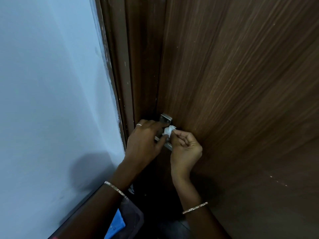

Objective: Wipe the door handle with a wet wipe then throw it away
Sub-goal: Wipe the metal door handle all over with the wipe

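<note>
A silver metal door handle (165, 118) is mounted on the brown wooden door (233, 83), near its left edge. My left hand (145, 140) rests over the handle's lever, fingers curled around it, hiding most of the bar; a short end of the lever shows below. My right hand (185, 149) pinches a small crumpled white wet wipe (168, 131) between thumb and fingers and presses it against the handle just under the square base plate. Both wrists wear thin bangles.
The dark brown door frame (131, 66) runs up left of the handle, with a pale blue wall (51, 100) beyond it. A blue item (117, 223) and dark fabric show at the bottom edge.
</note>
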A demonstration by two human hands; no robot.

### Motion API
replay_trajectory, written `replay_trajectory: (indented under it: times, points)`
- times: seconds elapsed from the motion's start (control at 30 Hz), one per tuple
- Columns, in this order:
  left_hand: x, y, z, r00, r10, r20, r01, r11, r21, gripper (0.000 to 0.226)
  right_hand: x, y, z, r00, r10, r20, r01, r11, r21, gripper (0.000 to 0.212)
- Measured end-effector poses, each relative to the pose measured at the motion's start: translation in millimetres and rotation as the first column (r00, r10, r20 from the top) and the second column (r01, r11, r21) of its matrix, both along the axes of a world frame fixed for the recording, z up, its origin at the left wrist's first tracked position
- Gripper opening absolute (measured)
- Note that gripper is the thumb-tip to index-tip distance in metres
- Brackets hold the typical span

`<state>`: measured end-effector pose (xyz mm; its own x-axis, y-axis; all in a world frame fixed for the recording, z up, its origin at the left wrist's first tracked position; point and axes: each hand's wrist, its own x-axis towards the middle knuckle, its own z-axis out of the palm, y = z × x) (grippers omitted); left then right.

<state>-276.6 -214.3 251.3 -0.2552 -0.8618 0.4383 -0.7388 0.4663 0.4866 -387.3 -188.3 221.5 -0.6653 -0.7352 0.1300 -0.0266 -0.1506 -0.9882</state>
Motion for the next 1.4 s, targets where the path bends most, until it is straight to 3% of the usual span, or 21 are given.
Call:
replay_trajectory:
  times: [0.2, 0.37, 0.47, 0.6, 0.73, 0.9, 1.07, 1.27, 1.33, 1.4]
  points:
    - [-7, -9, 2, 0.998, -0.059, -0.016, 0.059, 0.998, -0.007, 0.022, -11, 1, 7, 0.989, 0.102, -0.106, -0.103, 0.995, -0.002, 0.016]
    - [-1, -13, -1, 0.975, 0.086, -0.206, -0.116, 0.984, -0.137, 0.014, -18, 16, 8, 0.914, 0.194, -0.356, -0.154, 0.979, 0.137, 0.021]
    - [-1, -20, -3, 0.980, 0.139, -0.142, -0.163, 0.971, -0.172, 0.017, -20, 30, 1, 0.840, 0.262, -0.475, -0.168, 0.958, 0.231, 0.020]
    - [-7, -19, -16, 0.985, 0.166, -0.042, -0.169, 0.983, -0.079, 0.019, -18, 40, -5, 0.820, 0.260, -0.510, -0.177, 0.962, 0.207, 0.020]
    - [-10, -17, -26, 0.979, 0.184, -0.089, -0.188, 0.981, -0.042, 0.027, -20, 39, -7, 0.832, 0.243, -0.499, -0.175, 0.968, 0.178, 0.020]
    - [-9, -14, -53, 0.952, 0.215, -0.216, -0.174, 0.966, 0.192, 0.042, -20, 39, -11, 0.857, 0.229, -0.461, -0.175, 0.972, 0.157, 0.020]
    - [-22, -6, -73, 0.862, 0.315, -0.396, -0.249, 0.946, 0.210, 0.035, -20, 39, -13, 0.872, 0.227, -0.434, -0.174, 0.972, 0.160, 0.021]
    - [-36, -11, -79, 0.778, 0.453, -0.435, -0.366, 0.890, 0.272, 0.028, -20, 40, -13, 0.867, 0.227, -0.444, -0.174, 0.972, 0.159, 0.020]
    - [-40, -11, -82, 0.738, 0.511, -0.441, -0.387, 0.855, 0.344, 0.021, -21, 39, -14, 0.867, 0.222, -0.446, -0.169, 0.973, 0.157, 0.019]
    - [-42, -10, -88, 0.626, 0.562, -0.541, -0.258, 0.804, 0.536, 0.017, -23, 38, -16, 0.870, 0.237, -0.432, -0.188, 0.970, 0.153, 0.020]
